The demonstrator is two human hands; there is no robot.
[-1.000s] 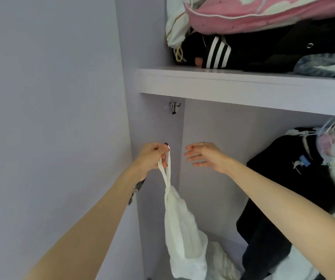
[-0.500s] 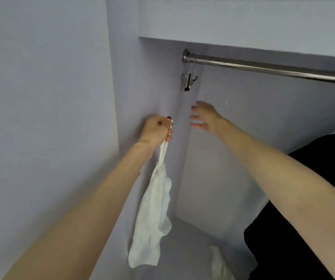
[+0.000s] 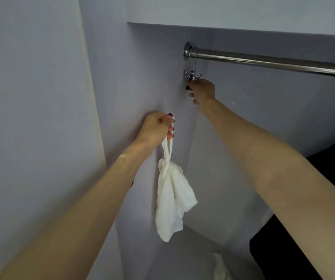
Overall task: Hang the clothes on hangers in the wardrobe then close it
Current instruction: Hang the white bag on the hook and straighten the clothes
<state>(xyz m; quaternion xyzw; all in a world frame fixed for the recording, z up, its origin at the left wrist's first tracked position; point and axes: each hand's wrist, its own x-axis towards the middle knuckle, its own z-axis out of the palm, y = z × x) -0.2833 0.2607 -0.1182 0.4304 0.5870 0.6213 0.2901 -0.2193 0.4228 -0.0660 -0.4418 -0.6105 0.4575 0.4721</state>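
Your left hand (image 3: 158, 128) is closed round the straps of the white garment (image 3: 171, 201), which hangs straight down below your fist, long axis vertical, hem pointing at the wardrobe floor. It looks light, thin and limp, so it should not hold any shape; keep hold of the strap loops rather than the bunched body, since those loops look like the part that goes over a hook. Up and to the right of that hand, your right hand (image 3: 202, 90) pinches the metal clip hanger (image 3: 191, 74) dangling from the rail (image 3: 273, 62) above it.
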